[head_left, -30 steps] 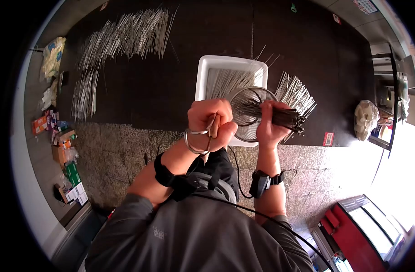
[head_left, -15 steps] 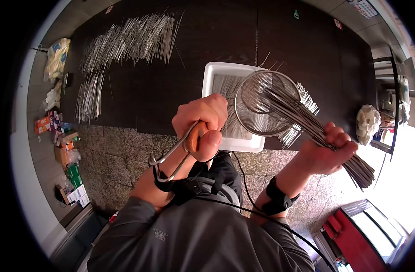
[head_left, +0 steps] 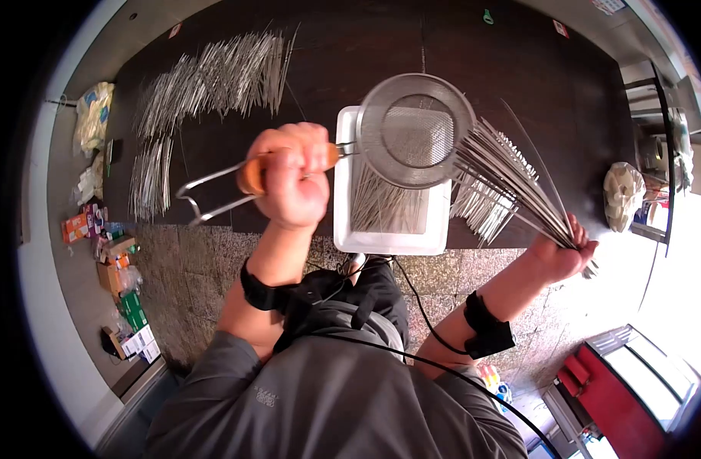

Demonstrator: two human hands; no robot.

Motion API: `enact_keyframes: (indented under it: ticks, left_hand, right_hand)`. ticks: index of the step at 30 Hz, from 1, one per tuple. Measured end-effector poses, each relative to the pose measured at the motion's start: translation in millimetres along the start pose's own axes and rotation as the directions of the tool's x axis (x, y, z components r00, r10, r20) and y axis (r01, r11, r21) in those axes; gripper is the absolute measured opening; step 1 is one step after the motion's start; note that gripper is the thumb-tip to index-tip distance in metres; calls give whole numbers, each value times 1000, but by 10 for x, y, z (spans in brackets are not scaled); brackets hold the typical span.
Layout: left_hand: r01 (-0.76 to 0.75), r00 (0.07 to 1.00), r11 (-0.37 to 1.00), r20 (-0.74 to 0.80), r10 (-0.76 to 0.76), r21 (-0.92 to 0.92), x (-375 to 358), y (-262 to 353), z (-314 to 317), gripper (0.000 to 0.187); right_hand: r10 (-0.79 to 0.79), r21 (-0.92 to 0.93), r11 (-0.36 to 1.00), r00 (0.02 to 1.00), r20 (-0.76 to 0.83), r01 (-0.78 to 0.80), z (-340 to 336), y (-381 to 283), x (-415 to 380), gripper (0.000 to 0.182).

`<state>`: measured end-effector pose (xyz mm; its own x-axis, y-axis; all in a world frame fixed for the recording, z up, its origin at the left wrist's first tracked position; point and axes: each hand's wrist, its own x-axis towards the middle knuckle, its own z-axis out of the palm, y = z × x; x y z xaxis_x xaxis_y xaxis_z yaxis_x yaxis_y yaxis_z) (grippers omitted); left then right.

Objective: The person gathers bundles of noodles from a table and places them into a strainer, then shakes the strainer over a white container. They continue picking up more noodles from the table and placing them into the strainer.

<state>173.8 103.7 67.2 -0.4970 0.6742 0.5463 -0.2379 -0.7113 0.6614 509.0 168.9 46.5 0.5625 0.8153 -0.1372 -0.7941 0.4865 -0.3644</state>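
My left hand [head_left: 293, 176] is closed round the wooden handle of a metal mesh strainer [head_left: 418, 131], which is raised above a white tray [head_left: 342, 206]. Thin metal skewers [head_left: 389, 203] lie in that tray, partly seen through the mesh. Off to the right, my right hand [head_left: 562, 256] grips a bundle of skewers [head_left: 519, 183] near one end. The bundle's far tips fan out beside the strainer's right rim, and one skewer curves away from the rest. Below the bundle, more skewers [head_left: 480, 218] lie on the table right of the tray.
Rows of skewers [head_left: 213, 84] spread over the left of the dark table [head_left: 327, 46], with a smaller group [head_left: 151, 176] nearer its edge. A crumpled plastic bag [head_left: 623, 197] sits at the right. Boxes [head_left: 132, 310] line the left wall, and a green object [head_left: 487, 17] lies at the back.
The strainer has moved up and left, and the skewer tips no longer lie across its bowl. My left hand has shifted left with it. My right hand now holds the bundle nearer its end.
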Motion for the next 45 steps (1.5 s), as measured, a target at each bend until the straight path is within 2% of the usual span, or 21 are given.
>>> enact_keyframes:
  ticks: [2, 3, 4, 5, 6, 8, 9, 10, 16, 21, 26, 28, 32, 34, 35, 36, 38, 39, 41, 42, 45]
  left_hand:
    - [74, 997, 994, -13, -73, 81, -4, 20, -243, 27]
    - [115, 974, 989, -207, -95, 88, -38, 14, -251, 29]
    - [172, 732, 982, -677, -76, 75, 55, -9, -52, 31]
    - [203, 843, 976, -492, -216, -82, 69, 55, -246, 31]
    - [261, 907, 939, -275, -318, -224, 67, 165, -506, 31]
    - [246, 860, 954, -414, -297, -172, 89, 249, -553, 32]
    - [214, 929, 975, -296, -222, -60, 104, 271, -660, 33]
    - [226, 908, 973, -350, -229, -51, 105, 309, -696, 33]
    - [256, 886, 966, -388, -254, -49, -32, 434, -1165, 40]
    - [286, 861, 958, -431, -270, -30, -149, 485, -1480, 39]
    - [316, 856, 949, -425, -293, -18, -251, 493, -1566, 38]
    - [326, 824, 944, -502, -261, 45, -293, 483, -1576, 37]
    - [383, 821, 922, -478, -313, 53, -324, 438, -1536, 37]
    - [374, 810, 923, -516, -279, 89, -351, 351, -1461, 36]
    - [388, 819, 917, -492, -295, 96, -374, 338, -1466, 36]
    - [404, 825, 909, -470, -313, 103, -389, 331, -1466, 36]
    - [403, 824, 908, -476, -308, 110, -442, 276, -1458, 36]
    - [402, 824, 909, -478, -305, 113, -466, 266, -1448, 35]
    - [411, 822, 906, -468, -324, 95, -496, 197, -1374, 35]
    - [419, 823, 905, -452, -343, 77, -508, 165, -1328, 35]
    - [416, 800, 901, -522, -296, 126, -519, 110, -1228, 35]
  right_hand:
    - [52, 60, 997, 998, -28, -50, -250, -23, 114, 35]
    - [86, 87, 993, 994, -70, -80, -355, -59, 140, 35]
    - [121, 120, 987, 987, -108, -108, -385, -72, 159, 36]
    - [13, -14, 1000, 958, -288, -18, -398, -93, 203, 37]
    - [-6, -27, 1000, 952, -306, -3, -543, -175, 263, 39]
    - [47, 77, 997, 946, -320, -24, -797, -417, 382, 40]
    - [38, 64, 998, 939, -342, -17, -907, -539, 449, 40]
    - [4, 26, 1000, 931, -366, 6, -1019, -646, 520, 40]
    - [-282, -406, 910, 844, -456, 84, -1943, -1290, 878, 32]
    - [-348, -618, 784, 788, -509, -53, -2855, -1566, 1358, 23]
    - [-178, -830, 482, 897, -406, -280, -3032, -881, 1732, 24]
    - [-189, -901, 166, 884, -427, -400, -3058, -550, 1887, 32]
    - [-3, -866, -162, 877, -480, -474, -3087, 125, 2236, 35]
    - [98, -871, -249, 883, -458, -424, -3040, 441, 2342, 28]
    - [441, -745, -602, 898, -8, 289, -3831, 361, 2728, 18]
    - [483, -633, -733, 845, -230, 247, -3532, 491, 2726, 44]
    - [634, -120, -773, 760, -143, 623, -3503, 667, 2804, 62]
    - [420, -754, -649, 874, -244, 102, -3889, 686, 2997, 56]
    - [97, -759, -631, 953, -286, -163, -3856, 902, 2947, 51]
    - [-46, -739, -628, 959, -279, -245, -3317, 1023, 2666, 57]
    - [-72, -744, -610, 954, -292, -273, -3212, 1124, 2522, 68]
